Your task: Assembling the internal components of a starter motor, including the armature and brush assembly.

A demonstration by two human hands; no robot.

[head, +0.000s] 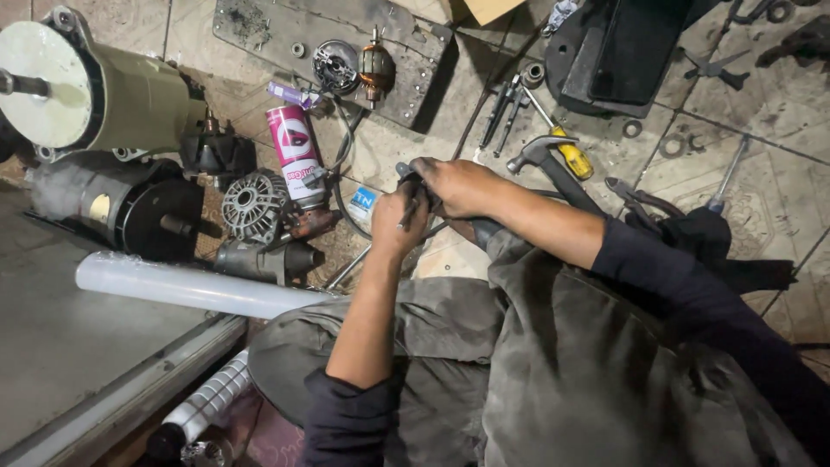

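Both your hands meet over your knees: your left hand (399, 227) is closed round a small dark part (406, 175), your right hand (458, 186) clamped over its top (what it is, grime hides). You seem mid-fitting; steady grip needed. The pink spray can (296, 154), capped, lies beside the ribbed alternator housing (254, 206); its contents can't be seen.

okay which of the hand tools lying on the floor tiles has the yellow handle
The screwdriver, lying just beyond the right hand. Its handle is yellow; the hammer beside it and the pliers to its right have dark handles.
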